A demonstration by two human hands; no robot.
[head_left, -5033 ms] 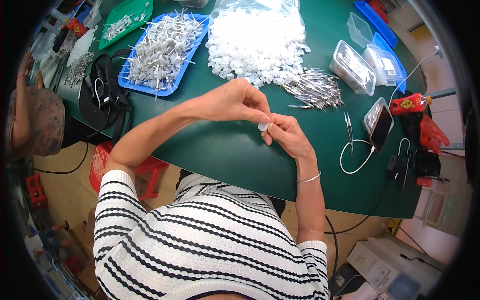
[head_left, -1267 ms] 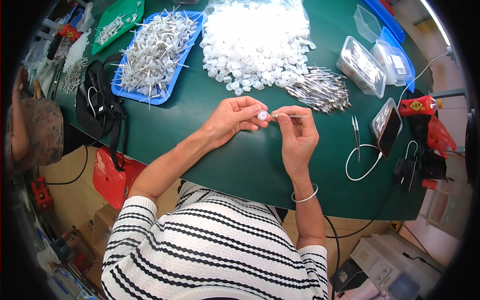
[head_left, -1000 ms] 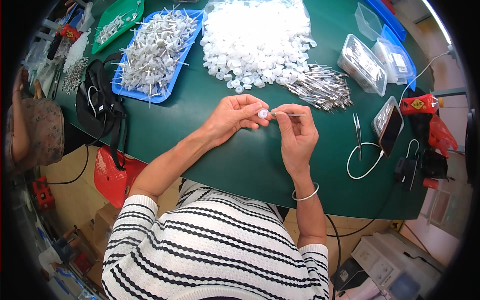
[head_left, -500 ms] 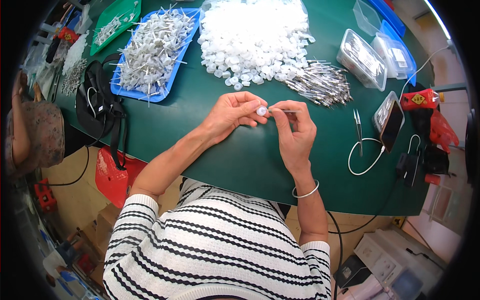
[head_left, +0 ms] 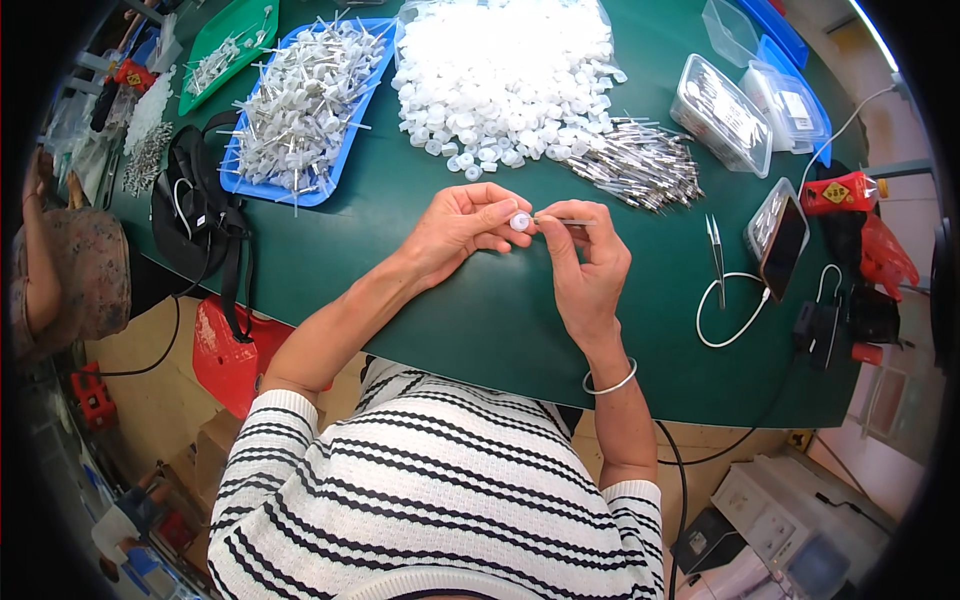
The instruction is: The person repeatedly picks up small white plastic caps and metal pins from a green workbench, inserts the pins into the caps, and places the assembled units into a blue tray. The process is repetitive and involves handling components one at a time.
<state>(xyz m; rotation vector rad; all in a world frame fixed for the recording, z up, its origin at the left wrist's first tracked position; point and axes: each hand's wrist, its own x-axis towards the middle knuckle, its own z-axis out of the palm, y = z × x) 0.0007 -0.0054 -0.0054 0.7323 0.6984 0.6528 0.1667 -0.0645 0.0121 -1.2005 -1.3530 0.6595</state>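
My left hand (head_left: 468, 222) pinches a small translucent white plastic cap (head_left: 520, 221) between thumb and fingers. Facing it, my right hand (head_left: 588, 258) grips a thin metal pin (head_left: 574, 222), one end of which meets or nearly meets the cap. Both hands are raised near the middle of the green table. Beyond them lies a big heap of white plastic caps (head_left: 500, 80), with a pile of metal pins (head_left: 640, 165) at its right edge. A blue tray (head_left: 232, 185) at the left is heaped with caps that have pins through them.
On the right are tweezers (head_left: 716, 248), a phone (head_left: 783, 248) with a white cable, and a clear box of pins (head_left: 725, 115). A green tray (head_left: 200, 92) and a black bag (head_left: 190, 215) stand at left. Another person's arm (head_left: 40, 250) shows at the far left.
Both hands stay almost in place, still holding the cap and pin. The whole view has shifted very slightly.
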